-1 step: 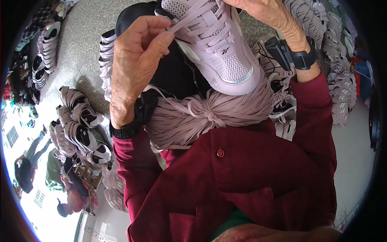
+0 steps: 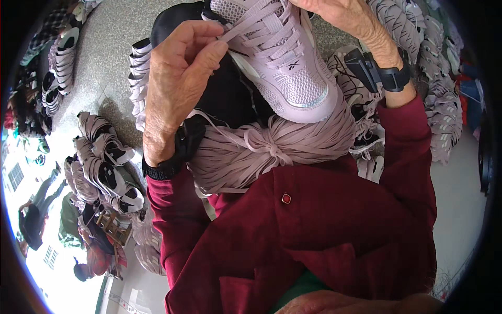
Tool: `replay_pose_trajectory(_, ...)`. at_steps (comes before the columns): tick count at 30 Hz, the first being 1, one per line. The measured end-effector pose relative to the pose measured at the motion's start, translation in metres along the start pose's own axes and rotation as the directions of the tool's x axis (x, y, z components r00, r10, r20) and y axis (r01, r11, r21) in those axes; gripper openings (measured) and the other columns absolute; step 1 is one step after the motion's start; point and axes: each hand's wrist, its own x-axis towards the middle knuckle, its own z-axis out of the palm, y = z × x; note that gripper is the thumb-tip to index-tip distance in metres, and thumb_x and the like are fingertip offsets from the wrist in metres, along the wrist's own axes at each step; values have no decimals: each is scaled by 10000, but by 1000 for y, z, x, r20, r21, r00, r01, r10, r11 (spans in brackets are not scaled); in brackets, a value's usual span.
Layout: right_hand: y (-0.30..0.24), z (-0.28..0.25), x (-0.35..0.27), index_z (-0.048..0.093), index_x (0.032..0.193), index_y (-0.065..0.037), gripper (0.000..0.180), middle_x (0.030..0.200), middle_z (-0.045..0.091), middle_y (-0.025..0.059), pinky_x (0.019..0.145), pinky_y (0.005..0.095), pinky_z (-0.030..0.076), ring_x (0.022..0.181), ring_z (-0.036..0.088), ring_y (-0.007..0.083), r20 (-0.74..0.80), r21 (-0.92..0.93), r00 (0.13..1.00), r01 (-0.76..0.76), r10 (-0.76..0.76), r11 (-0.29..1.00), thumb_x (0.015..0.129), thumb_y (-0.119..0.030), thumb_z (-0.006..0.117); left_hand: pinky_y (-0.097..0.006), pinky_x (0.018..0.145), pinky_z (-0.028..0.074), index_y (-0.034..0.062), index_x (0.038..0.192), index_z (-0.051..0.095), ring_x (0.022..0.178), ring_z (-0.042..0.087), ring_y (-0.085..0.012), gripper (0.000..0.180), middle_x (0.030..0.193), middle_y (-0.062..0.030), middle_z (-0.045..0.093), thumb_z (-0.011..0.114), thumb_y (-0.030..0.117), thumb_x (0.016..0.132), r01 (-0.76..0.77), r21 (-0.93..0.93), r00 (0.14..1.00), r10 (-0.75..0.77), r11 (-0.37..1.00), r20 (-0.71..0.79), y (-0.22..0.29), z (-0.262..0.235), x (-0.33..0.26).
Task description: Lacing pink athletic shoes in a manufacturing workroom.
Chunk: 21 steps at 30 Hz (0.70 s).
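A pale lilac sneaker (image 2: 306, 86) with a mesh toe rests toe toward me, on and beyond a thick tied bundle of matching shoelaces (image 2: 314, 141) on my lap. Flat laces cross over its tongue. My left hand (image 2: 183, 73) is at the sneaker's left side, thumb and fingers pinched on a shoelace (image 2: 241, 27) that runs from the eyelets. A thin dark pointed piece (image 2: 239, 53) sticks out beside the fingertips; its kind is unclear. My right hand (image 2: 348, 15) reaches over the sneaker's far right side, its fingertips cut off by the top edge.
Rows of nested shoe uppers stand at left (image 2: 107, 162) and right (image 2: 442, 104). More laced uppers (image 2: 366, 120) lie beside my right forearm. Black devices are strapped at both wrists. A small wooden stool (image 2: 114, 227) and other people (image 2: 39, 214) appear at the far left.
My left hand has shifted very slightly to the right. Everything else looks the same.
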Motion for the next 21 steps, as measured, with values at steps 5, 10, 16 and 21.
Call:
replay_pose_trajectory(5, -7, -2, 0, 579, 1149, -1, 258, 1142, 576, 114, 866, 355, 507, 984, 597, 222, 37, 28, 999, -13, 12, 1000, 982, -188, 639, -212, 616, 506, -6, 1108, 699, 682, 598, -62, 212, 834, -17, 702, 707, 123, 940, 70, 50, 998, -70, 996, -2, 1, -8, -10)
replay_pose_trajectory(10, -4, 0, -3, 597, 1136, -27, 208, 1166, 575, 109, 893, 359, 498, 1005, 594, 224, 28, 61, 997, -74, 72, 995, 977, -151, 643, -220, 591, 474, 7, 1076, 738, 655, 576, -64, 187, 773, -15, 688, 699, 129, 940, 2, 282, 999, 11, 959, -45, -3, -9, -17)
replay_pose_trajectory(16, -19, -1, 4, 610, 1063, -33, 138, 1151, 570, 118, 905, 363, 490, 1020, 594, 233, 56, -153, 991, -110, 120, 982, 953, -114, 630, -225, 577, 449, 3, 1052, 735, 634, 546, -68, 204, 721, -12, 635, 691, 175, 951, 138, 202, 989, -123, 970, -86, -3, -21, -25)
replay_pose_trajectory(21, -21, 1, 14, 565, 967, -22, 84, 1106, 561, 127, 869, 369, 490, 983, 594, 260, 92, -271, 993, -45, 72, 962, 937, -86, 612, -224, 569, 445, 5, 1052, 724, 625, 540, -66, 226, 703, -6, 614, 693, 209, 959, 90, 196, 994, -75, 976, -79, -2, -24, -29)
